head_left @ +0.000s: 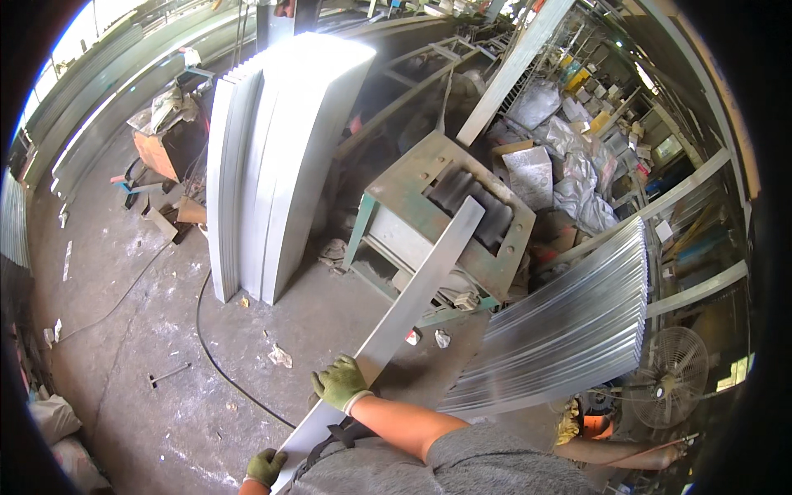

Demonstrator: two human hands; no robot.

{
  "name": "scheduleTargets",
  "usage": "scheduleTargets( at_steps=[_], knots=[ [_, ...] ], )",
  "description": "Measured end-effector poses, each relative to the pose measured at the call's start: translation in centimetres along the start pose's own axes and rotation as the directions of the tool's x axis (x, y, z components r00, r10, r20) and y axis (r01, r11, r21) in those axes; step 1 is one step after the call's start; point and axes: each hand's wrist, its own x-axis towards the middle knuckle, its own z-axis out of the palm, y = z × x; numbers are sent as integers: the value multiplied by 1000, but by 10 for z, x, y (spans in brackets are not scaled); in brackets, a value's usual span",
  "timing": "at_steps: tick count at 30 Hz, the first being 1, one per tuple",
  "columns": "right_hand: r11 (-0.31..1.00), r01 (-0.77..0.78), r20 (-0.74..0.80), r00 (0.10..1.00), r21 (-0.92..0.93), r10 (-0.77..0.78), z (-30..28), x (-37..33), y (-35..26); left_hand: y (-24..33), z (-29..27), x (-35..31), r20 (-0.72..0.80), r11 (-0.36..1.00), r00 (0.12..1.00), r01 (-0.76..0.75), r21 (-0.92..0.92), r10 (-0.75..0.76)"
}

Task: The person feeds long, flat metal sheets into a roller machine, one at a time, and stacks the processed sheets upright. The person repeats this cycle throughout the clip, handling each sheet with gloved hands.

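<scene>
Item under observation: one long flat metal bar (412, 301), pale grey, located in front of the person. Its long axis runs diagonally from near left to far right. The far end points away from the person and lies over the top of a roller machine (402, 183), across the opening with the dark rollers (474, 206); contact there cannot be determined. The near end runs out of view at the lower edge.

Grip: both hands wear green gloves. The right hand (341, 385) grasps the bar around its middle stretch, fingers bent over the left edge. The left hand (266, 468) grasps the same edge lower down, close to the near end; its fingers are partly hidden.

Surroundings: left of the machine, a tall bundle of metal panels (309, 140) rises from the concrete floor (148, 330). On the right, nearer the person, lies a layered stack of metal strips (569, 322), with a round fan (667, 379) beyond its right side. Crumpled silver sheeting (582, 177) lies far right. A black cable (216, 351) curves over the floor, left of the bar.
</scene>
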Motion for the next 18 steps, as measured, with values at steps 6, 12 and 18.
scheduleTargets(
  at_steps=[6,12,18],
  knots=[
    [995,-40,-35,999,-93,36,-25,33,66,70,-1,37,24,999,1000,-5,39,4],
    [979,-110,21,993,-174,115,-99,86,216,245,15,81,52,990,989,-143,21,142],
    [924,-109,1,993,-368,117,-155,127,339,366,35,127,115,981,976,-191,30,186]
  ],
)
